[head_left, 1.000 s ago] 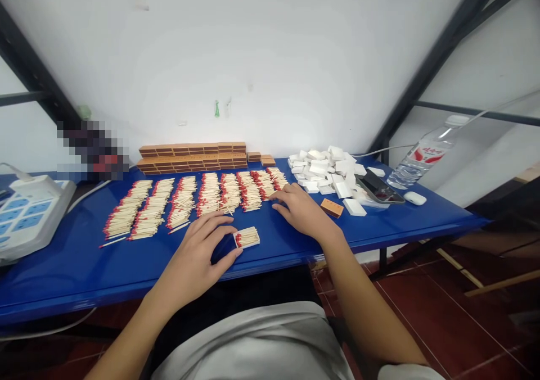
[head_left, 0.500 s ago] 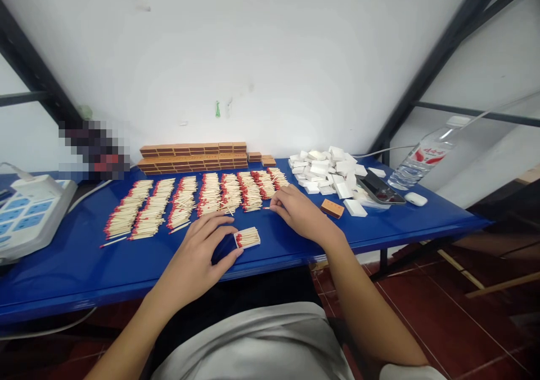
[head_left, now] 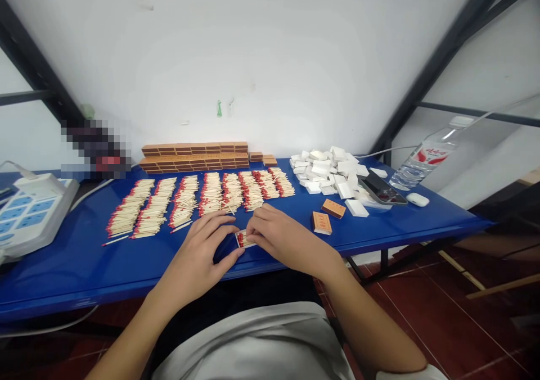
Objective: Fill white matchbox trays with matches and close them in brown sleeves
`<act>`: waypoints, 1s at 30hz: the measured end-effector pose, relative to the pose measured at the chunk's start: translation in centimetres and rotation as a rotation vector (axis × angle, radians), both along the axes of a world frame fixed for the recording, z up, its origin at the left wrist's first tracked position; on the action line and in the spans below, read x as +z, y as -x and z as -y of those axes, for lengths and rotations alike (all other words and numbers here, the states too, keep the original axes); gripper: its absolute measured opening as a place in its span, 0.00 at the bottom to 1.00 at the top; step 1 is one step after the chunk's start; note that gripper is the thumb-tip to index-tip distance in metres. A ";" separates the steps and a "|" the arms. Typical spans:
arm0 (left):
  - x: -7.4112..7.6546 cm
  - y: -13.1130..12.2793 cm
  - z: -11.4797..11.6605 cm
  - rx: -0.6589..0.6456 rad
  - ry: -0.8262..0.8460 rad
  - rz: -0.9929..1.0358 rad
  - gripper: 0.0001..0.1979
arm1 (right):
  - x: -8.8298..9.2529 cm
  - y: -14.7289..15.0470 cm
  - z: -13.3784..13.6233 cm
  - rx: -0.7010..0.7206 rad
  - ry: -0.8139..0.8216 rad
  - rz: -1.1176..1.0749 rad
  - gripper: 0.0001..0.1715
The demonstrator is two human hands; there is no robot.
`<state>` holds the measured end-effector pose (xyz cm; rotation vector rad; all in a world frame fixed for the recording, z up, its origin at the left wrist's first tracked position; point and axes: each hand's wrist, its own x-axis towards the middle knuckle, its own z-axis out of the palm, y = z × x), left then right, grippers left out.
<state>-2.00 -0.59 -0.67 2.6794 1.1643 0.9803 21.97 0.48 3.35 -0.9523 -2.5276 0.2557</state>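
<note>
A small white matchbox tray (head_left: pixel 237 240) holding red-headed matches lies near the front of the table. My left hand (head_left: pixel 201 252) curves around its left end, with thumb and index finger closed on the tray's sides. Above the tray's right part is my right hand (head_left: pixel 286 235), its fingers pinched together and hiding most of the matches beneath. Whatever sits between those fingertips cannot be made out. Rows of loose matches (head_left: pixel 211 193) lie just beyond both hands. Right of my right hand are two orange matchboxes, one lying nearer (head_left: pixel 322 222) and one farther (head_left: pixel 333 208).
Stacked matchboxes (head_left: pixel 194 158) line the wall at the back of the blue table (head_left: pixel 84 267). A heap of white trays (head_left: pixel 327 169), a phone (head_left: pixel 382 189), a white case (head_left: pixel 417 199) and a water bottle (head_left: pixel 430 155) stand right. A power strip (head_left: pixel 36 217) lies left.
My right hand has moved left and toward me, from beside the match rows to over the tray. The nearer orange matchbox, hidden before, now shows. My left hand stays on the tray.
</note>
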 end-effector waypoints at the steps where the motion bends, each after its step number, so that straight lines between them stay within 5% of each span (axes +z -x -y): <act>1: 0.0 0.0 0.0 0.002 0.002 0.000 0.11 | 0.1 -0.4 -0.2 0.005 0.031 -0.045 0.10; 6: 0.1 0.0 0.0 0.004 0.015 -0.004 0.10 | 0.3 -3.8 -2.5 -0.218 0.014 -0.142 0.07; 11: 0.0 0.1 0.0 0.000 0.006 0.004 0.10 | -1.5 -8.0 -5.9 -0.483 -0.062 -0.022 0.11; 30: -0.1 0.1 -0.1 0.004 0.008 -0.004 0.10 | -2.4 -9.1 -6.9 -0.476 0.016 -0.004 0.12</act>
